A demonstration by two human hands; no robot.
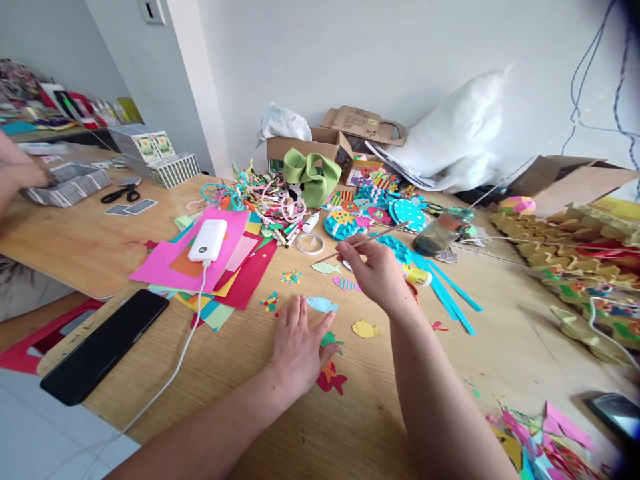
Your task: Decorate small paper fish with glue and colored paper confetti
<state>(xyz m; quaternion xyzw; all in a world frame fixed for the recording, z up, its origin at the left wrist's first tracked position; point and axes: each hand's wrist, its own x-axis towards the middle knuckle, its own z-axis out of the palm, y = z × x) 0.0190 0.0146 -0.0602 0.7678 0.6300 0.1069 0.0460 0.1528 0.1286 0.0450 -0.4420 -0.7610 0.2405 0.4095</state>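
Observation:
My left hand (pixel 299 343) lies flat on the wooden table with its fingers spread. Its fingertips are at a light blue paper fish (pixel 323 305), and its thumb side partly covers a green paper fish (pixel 331 342). Just below are orange and red paper fish (pixel 332 380). In a pinch, my right hand (pixel 373 267) holds a thin brown stick (pixel 390 231) above the table; its exact kind is unclear. Around it lie a striped pink fish (pixel 346 284), a pale patterned fish (pixel 327 267) and a yellow fish (pixel 366 329). Small coloured paper dots (pixel 270 303) sit left of my left hand.
Coloured paper sheets (pixel 250 280) carry a white power bank (pixel 207 240) with a cable. A black phone (pixel 105 347) rests at the left edge. Beyond stand a glass jar (pixel 440 232), a tape roll (pixel 310 243) and craft scraps. Another person's arm (pixel 17 163) is far left.

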